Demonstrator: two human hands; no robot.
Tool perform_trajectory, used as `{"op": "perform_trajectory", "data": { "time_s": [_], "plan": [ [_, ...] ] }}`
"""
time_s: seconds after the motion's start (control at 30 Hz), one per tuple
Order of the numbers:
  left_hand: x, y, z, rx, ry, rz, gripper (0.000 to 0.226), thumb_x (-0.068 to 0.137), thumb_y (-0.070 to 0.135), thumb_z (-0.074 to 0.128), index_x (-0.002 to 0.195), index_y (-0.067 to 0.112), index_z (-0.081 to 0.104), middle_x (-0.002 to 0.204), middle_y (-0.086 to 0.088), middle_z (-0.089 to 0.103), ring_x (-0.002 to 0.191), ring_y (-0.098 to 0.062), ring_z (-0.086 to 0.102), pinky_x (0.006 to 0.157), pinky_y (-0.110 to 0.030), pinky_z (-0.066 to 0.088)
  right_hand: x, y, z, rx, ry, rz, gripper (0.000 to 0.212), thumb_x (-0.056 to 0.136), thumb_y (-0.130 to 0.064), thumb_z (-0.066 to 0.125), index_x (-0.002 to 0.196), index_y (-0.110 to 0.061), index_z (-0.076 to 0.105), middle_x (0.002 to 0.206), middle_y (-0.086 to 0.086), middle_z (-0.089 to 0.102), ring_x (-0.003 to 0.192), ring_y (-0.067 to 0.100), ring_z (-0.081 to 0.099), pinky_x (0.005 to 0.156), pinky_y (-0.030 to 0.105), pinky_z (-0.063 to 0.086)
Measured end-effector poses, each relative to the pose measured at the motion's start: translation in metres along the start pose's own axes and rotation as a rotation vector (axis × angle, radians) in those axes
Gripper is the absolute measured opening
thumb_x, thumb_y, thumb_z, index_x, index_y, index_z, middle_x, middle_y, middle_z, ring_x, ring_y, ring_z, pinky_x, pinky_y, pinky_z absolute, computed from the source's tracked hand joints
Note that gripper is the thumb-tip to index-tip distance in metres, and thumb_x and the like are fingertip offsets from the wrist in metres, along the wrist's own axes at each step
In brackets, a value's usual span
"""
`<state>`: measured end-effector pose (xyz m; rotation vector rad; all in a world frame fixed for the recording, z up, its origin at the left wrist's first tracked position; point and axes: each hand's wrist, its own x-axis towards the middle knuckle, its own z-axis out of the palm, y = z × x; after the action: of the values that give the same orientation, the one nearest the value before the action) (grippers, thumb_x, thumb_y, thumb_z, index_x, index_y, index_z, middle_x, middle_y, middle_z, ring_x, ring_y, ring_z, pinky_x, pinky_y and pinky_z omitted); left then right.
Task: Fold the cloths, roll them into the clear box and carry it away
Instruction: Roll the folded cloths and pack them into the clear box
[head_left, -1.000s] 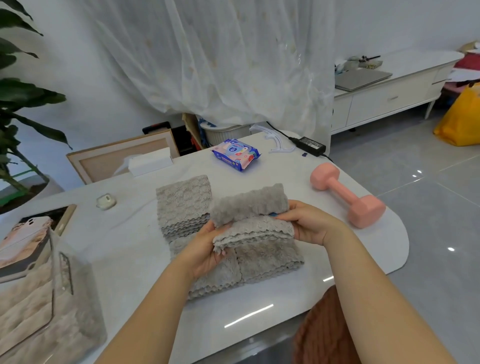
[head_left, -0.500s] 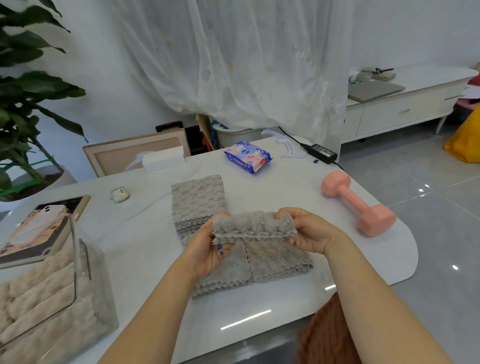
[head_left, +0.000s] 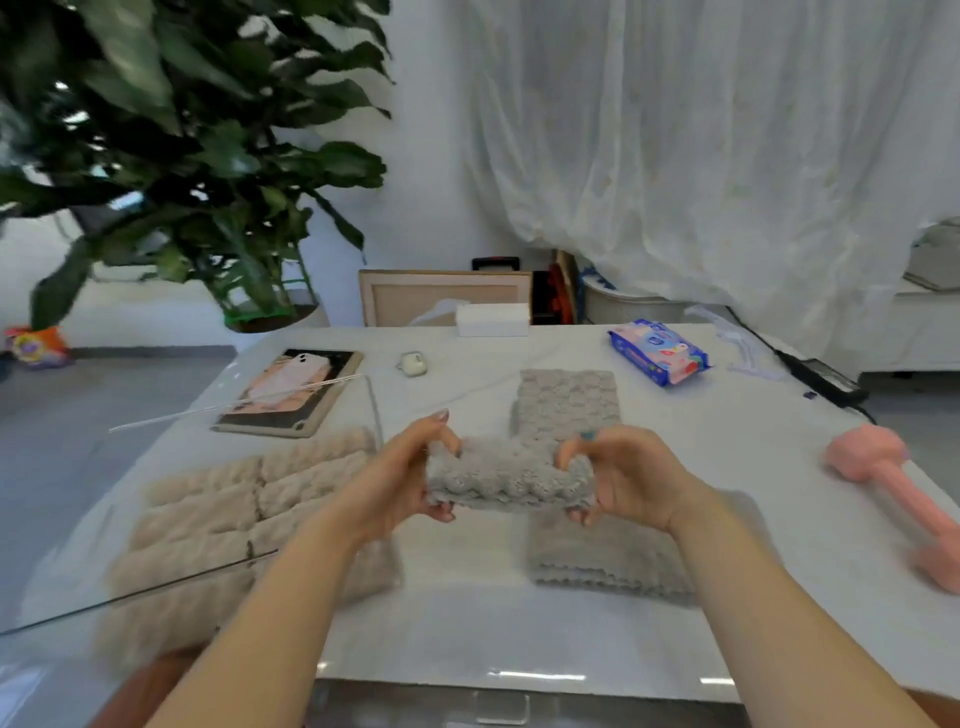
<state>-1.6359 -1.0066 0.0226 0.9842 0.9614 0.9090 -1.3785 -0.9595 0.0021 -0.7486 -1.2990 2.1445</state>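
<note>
White table (head_left: 467, 639), mid-frame: left hand (head_left: 400, 478) and right hand (head_left: 623, 478) pinch rolled grey cloth (head_left: 509, 475) by ends; keep roll tight, lower into clear box (head_left: 218, 519) lower left.

No word, number or brand can be read anywhere. The blue and pink soft plastic pack (head_left: 658, 352) near the far right corner of the white worktop (head_left: 467, 629) bears a white oval label, its print too blurred to make out. The dark-framed flat board (head_left: 291, 392) by the far left edge shows only a picture.
</note>
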Motion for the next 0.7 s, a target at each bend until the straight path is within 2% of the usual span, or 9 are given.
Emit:
{"op": "perform_trajectory", "data": {
  "time_s": [0.03, 0.13, 0.2, 0.27, 0.33, 0.4, 0.5, 0.6, 0.7],
  "plan": [
    [-0.009, 0.008, -0.013, 0.098, 0.072, 0.030, 0.027, 0.074, 0.031, 0.076, 0.071, 0.015, 0.054, 0.066, -0.002, 0.054, 0.049, -0.016, 0.053, 0.043, -0.025, 0.050, 0.015, -0.009, 0.021, -0.109, 0.053, -0.015, 0.014, 0.069, -0.026, 0.065, 0.067, -0.012, 0.067, 0.073, 0.014, 0.057, 0.058, 0.028, 0.058, 0.050, 0.028, 0.050],
    [-0.041, 0.027, -0.057, 0.351, 0.304, 0.132, 0.026, 0.084, 0.012, 0.067, 0.067, 0.018, 0.047, 0.061, 0.010, 0.055, 0.052, -0.006, 0.054, 0.048, -0.027, 0.053, 0.073, -0.016, 0.087, -0.298, 0.168, -0.096, 0.024, 0.087, -0.014, 0.060, 0.063, -0.017, 0.061, 0.070, 0.011, 0.049, 0.066, 0.022, 0.053, 0.058, 0.030, 0.055],
    [-0.065, 0.032, -0.094, 0.457, 0.416, 0.126, 0.026, 0.087, 0.011, 0.065, 0.068, 0.018, 0.048, 0.063, 0.009, 0.055, 0.056, -0.007, 0.055, 0.052, -0.028, 0.054, 0.106, -0.006, 0.129, -0.431, 0.114, -0.108, 0.024, 0.089, -0.004, 0.059, 0.069, -0.017, 0.058, 0.069, 0.005, 0.050, 0.063, 0.013, 0.051, 0.064, 0.030, 0.054],
    [-0.089, 0.027, -0.128, 0.531, 0.466, 0.063, 0.026, 0.087, 0.012, 0.066, 0.069, 0.018, 0.049, 0.063, 0.004, 0.050, 0.059, -0.011, 0.052, 0.058, -0.032, 0.056, 0.130, 0.008, 0.159, -0.692, 0.049, -0.127, 0.020, 0.086, -0.001, 0.059, 0.075, -0.018, 0.058, 0.078, 0.007, 0.054, 0.061, 0.008, 0.046, 0.062, 0.022, 0.046],
    [-0.104, 0.017, -0.150, 0.609, 0.452, -0.020, 0.024, 0.086, 0.014, 0.068, 0.070, 0.018, 0.050, 0.062, 0.006, 0.045, 0.058, -0.010, 0.047, 0.062, -0.032, 0.057, 0.147, 0.021, 0.174, -1.036, -0.028, -0.118, 0.018, 0.086, -0.001, 0.054, 0.085, -0.017, 0.060, 0.101, 0.009, 0.061, 0.071, 0.009, 0.047, 0.065, 0.019, 0.040],
    [-0.111, 0.004, -0.161, 0.781, 0.401, -0.098, 0.021, 0.086, 0.020, 0.068, 0.073, 0.019, 0.051, 0.063, 0.006, 0.041, 0.059, -0.009, 0.041, 0.058, -0.021, 0.048, 0.153, 0.030, 0.183, -1.315, -0.099, -0.034, 0.023, 0.086, 0.001, 0.046, 0.097, -0.013, 0.062, 0.112, 0.007, 0.058, 0.087, 0.016, 0.049, 0.066, 0.021, 0.037],
    [-0.108, -0.006, -0.162, 1.041, 0.310, -0.142, 0.018, 0.085, 0.033, 0.067, 0.075, 0.031, 0.052, 0.067, 0.008, 0.042, 0.065, -0.011, 0.039, 0.062, -0.026, 0.033, 0.147, 0.029, 0.190, -1.522, -0.148, 0.058, 0.028, 0.087, 0.003, 0.045, 0.108, -0.005, 0.062, 0.101, 0.003, 0.052, 0.089, 0.019, 0.048, 0.054, 0.021, 0.032],
    [-0.100, -0.010, -0.149, 0.985, 0.214, -0.140, 0.014, 0.087, 0.029, 0.066, 0.082, 0.025, 0.054, 0.071, 0.003, 0.040, 0.065, -0.011, 0.037, 0.059, -0.024, 0.033, 0.136, 0.022, 0.186, -1.571, -0.147, 0.177, 0.032, 0.086, 0.004, 0.040, 0.108, -0.007, 0.061, 0.080, -0.003, 0.048, 0.072, 0.018, 0.048, 0.044, 0.015, 0.032],
    [-0.091, -0.013, -0.131, 0.989, 0.150, -0.131, 0.015, 0.088, 0.029, 0.066, 0.082, 0.024, 0.053, 0.075, -0.002, 0.040, 0.063, -0.011, 0.036, 0.053, -0.019, 0.032, 0.125, 0.015, 0.172, -1.600, -0.175, 0.285, 0.033, 0.085, 0.002, 0.037, 0.098, -0.017, 0.061, 0.074, -0.006, 0.047, 0.058, 0.010, 0.044, 0.040, 0.017, 0.036]
  ]
}}
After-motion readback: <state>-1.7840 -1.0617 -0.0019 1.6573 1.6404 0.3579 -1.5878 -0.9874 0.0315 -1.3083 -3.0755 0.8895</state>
